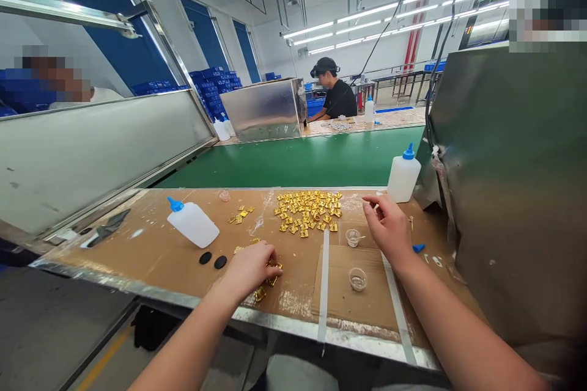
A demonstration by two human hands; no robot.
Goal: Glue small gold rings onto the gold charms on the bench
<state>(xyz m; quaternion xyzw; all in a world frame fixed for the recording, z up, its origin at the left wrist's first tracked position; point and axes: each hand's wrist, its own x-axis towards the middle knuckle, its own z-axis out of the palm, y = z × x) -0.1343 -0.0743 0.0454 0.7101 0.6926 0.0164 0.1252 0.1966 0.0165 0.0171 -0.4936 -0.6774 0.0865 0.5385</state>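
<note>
My left hand [253, 267] is low over the near part of the bench, its fingers curled down on small shiny gold pieces [260, 293]. Some of those pieces are partly hidden under the fingers. Raised to the right of the large gold pile [309, 208], my right hand [387, 224] has thumb and fingers pinched together; whatever may be between them is too small to make out. Just left of that hand stands a small clear cup [353, 237] with a thin stick in it. A second clear cup [358, 280] sits on a taped cardboard sheet [346, 305].
A white bottle with a blue cap [195, 224] lies left; another bottle [403, 177] stands right. Two black discs [221, 262] are near my left hand. Beyond the bench runs a green belt [293, 162]. A metal panel [518, 183] bounds the right; a co-worker [339, 95] sits across.
</note>
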